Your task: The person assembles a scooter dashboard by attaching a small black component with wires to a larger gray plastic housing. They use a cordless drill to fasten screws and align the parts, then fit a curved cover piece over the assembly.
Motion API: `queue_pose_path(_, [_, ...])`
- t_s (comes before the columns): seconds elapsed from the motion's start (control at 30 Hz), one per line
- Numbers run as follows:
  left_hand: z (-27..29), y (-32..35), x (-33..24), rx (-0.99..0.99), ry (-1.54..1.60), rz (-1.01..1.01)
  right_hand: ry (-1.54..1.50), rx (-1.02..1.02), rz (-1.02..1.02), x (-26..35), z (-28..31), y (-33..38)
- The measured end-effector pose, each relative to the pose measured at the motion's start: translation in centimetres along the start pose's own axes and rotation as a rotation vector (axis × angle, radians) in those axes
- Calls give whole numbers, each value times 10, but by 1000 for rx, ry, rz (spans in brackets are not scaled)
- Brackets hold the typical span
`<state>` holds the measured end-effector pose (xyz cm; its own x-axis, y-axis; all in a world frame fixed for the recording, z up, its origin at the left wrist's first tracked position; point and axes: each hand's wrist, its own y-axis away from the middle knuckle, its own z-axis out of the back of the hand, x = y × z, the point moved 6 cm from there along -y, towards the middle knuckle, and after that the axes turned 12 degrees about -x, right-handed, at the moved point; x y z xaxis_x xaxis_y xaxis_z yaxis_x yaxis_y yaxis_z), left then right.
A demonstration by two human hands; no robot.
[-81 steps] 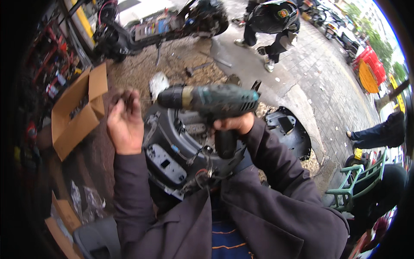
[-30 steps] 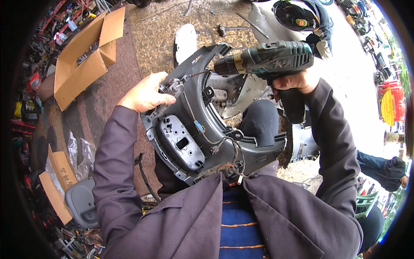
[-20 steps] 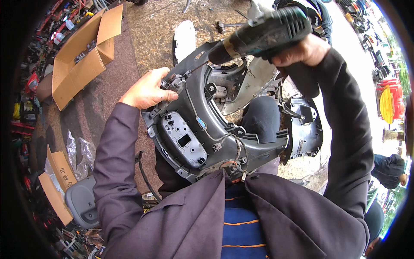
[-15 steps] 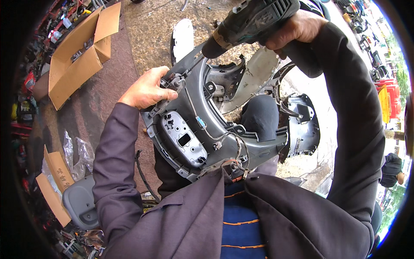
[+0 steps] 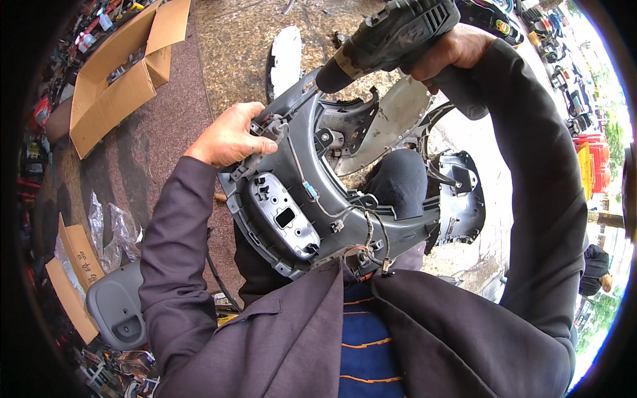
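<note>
A curved dark-grey plastic panel [image 5: 308, 171] rests across my lap, its inner side facing up. My left hand [image 5: 232, 136] is wrapped round its upper left edge, beside a small fitting [image 5: 273, 126] with a cable. In my right hand [image 5: 454, 53] is a cordless drill [image 5: 391, 40], gripped by its handle. A long thin bit [image 5: 305, 101] runs from its chuck toward the fitting by my left hand; the tip's exact contact is hidden. Wires with a blue connector [image 5: 310, 190] lie along the panel, next to a silvery oval plate [image 5: 285, 215].
Other plastic panels, one pale [image 5: 391, 116] and one dark [image 5: 461, 199], lie beyond my knee. An open cardboard box [image 5: 113, 86] stands at the upper left. A smaller carton [image 5: 76, 272] and a grey moulded part [image 5: 118, 308] sit at the lower left, near clear plastic wrapping [image 5: 113, 232].
The drill and my right hand sit slightly lower, and the drill is tilted a little differently. My left hand keeps its hold on the panel. The whole view has shifted slightly.
</note>
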<state>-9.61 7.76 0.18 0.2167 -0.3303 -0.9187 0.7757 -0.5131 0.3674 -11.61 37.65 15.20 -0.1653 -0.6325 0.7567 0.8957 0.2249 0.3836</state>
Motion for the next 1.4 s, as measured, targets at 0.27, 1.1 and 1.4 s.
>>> queue_pose_path(0.27, [2, -1, 3, -33, -50, 3, 20, 76, 27, -14, -3, -18])
queue_pose_path(1.1, [18, 64, 26, -344, -59, -39, -397, -616, 396, -150, 13, 139])
queue_pose_path(1.4, [11, 78, 1, -383, -116, -153, -935, -1029, -85, -257, -34, 254])
